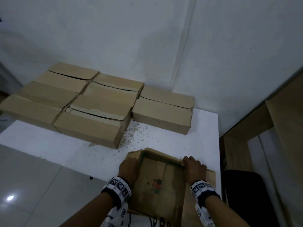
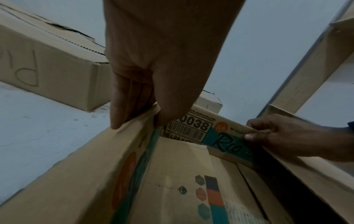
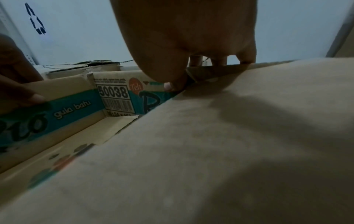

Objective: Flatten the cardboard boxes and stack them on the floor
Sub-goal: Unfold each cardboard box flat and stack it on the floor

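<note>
With my left hand [image 1: 128, 169] pinching the left wall and my right hand [image 1: 194, 166] pinching the far right corner of the open box [image 1: 158, 185] on the table [image 1: 49, 138], I should push the walls outward evenly so the seams fold, not tear.

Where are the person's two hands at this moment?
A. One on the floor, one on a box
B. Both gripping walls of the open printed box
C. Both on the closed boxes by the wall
B: the left hand pinches the open printed box's left wall and the right hand grips its far right corner.
</note>
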The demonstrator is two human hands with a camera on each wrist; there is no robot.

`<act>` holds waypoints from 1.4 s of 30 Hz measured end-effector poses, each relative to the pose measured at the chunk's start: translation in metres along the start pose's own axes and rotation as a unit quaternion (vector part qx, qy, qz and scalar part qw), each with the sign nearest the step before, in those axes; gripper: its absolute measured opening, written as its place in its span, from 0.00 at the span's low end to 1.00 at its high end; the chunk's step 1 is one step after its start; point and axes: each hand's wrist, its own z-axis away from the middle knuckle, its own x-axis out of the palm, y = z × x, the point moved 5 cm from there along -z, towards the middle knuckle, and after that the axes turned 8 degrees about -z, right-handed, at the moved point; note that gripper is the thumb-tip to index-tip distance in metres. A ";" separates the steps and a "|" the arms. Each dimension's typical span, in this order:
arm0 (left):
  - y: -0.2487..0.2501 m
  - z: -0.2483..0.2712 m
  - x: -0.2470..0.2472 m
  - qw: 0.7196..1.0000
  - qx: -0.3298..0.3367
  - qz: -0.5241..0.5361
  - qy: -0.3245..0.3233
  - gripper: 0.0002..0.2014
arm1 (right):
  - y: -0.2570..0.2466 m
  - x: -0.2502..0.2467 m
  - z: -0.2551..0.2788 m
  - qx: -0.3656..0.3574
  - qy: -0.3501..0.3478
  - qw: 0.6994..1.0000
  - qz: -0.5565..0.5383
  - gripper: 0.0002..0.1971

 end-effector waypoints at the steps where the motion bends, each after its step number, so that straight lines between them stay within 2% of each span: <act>1: -0.002 0.000 0.000 1.000 -0.004 0.005 -0.002 0.12 | 0.000 -0.001 0.000 -0.003 0.004 1.000 -0.003 0.15; 4: -0.003 -0.002 -0.001 1.000 -0.010 0.027 0.007 0.09 | 0.001 -0.006 0.003 0.015 0.005 0.998 -0.055 0.17; 5: -0.003 -0.002 0.000 0.999 -0.012 0.039 0.009 0.10 | 0.002 -0.008 0.007 0.035 0.001 0.997 -0.064 0.23; 8: -0.005 -0.006 -0.002 0.997 -0.022 0.072 0.022 0.09 | 0.012 -0.008 0.028 0.122 -0.031 0.990 -0.068 0.50; 10: -0.009 -0.011 -0.001 0.995 -0.030 0.086 0.042 0.08 | 0.021 -0.003 0.043 0.160 -0.071 0.981 -0.082 0.59; 13: -0.008 -0.016 -0.001 0.991 -0.033 0.090 0.088 0.09 | 0.027 0.006 0.049 0.129 -0.091 0.973 -0.169 0.55; 14: -0.004 -0.019 0.003 0.990 -0.022 0.098 0.103 0.15 | 0.025 0.001 0.048 0.097 -0.068 0.974 -0.192 0.51; 16: 0.006 -0.025 0.016 0.986 0.015 0.137 0.091 0.32 | 0.027 -0.017 0.047 0.029 0.004 0.970 -0.241 0.44; 17: 0.011 -0.027 0.023 0.985 0.027 0.152 0.078 0.38 | 0.030 -0.029 0.048 0.009 0.033 0.960 -0.279 0.39; 19: 0.016 -0.027 0.036 0.987 0.031 0.149 0.056 0.45 | 0.044 -0.049 0.056 -0.004 0.057 0.933 -0.355 0.30; 21: 0.016 -0.027 0.043 0.984 0.039 0.151 0.091 0.46 | 0.058 -0.070 0.070 0.000 0.052 0.904 -0.424 0.25; 22: 0.014 -0.026 0.045 0.980 0.045 0.157 0.114 0.47 | 0.066 -0.078 0.078 -0.005 0.056 0.900 -0.432 0.24; 24: 0.009 -0.029 0.052 0.975 0.058 0.165 0.138 0.48 | 0.089 -0.089 0.093 0.009 0.103 0.926 -0.364 0.24; 26: 0.006 -0.032 0.054 0.972 0.063 0.176 0.140 0.47 | 0.118 -0.089 0.104 0.056 0.142 0.956 -0.250 0.28; 28: 0.007 -0.032 0.053 0.969 0.069 0.189 0.144 0.46 | 0.136 -0.076 0.108 0.138 0.103 0.968 -0.185 0.33; 31: 0.009 -0.031 0.054 0.969 0.078 0.190 0.136 0.47 | 0.135 -0.051 0.104 0.247 0.028 0.950 -0.190 0.50; 33: 0.008 -0.034 0.057 0.971 0.077 0.193 0.121 0.48 | 0.127 -0.036 0.095 0.286 -0.006 0.940 -0.185 0.62; 36: 0.004 -0.036 0.058 0.969 0.070 0.211 0.108 0.47 | 0.124 -0.009 0.082 0.328 -0.067 0.930 -0.148 0.69; 38: 0.000 -0.036 0.056 0.966 0.071 0.222 0.109 0.46 | 0.118 0.002 0.076 0.329 -0.102 0.925 -0.161 0.65; 42: -0.002 -0.035 0.055 0.964 0.085 0.231 0.104 0.45 | 0.096 0.005 0.061 0.269 -0.118 0.937 -0.189 0.42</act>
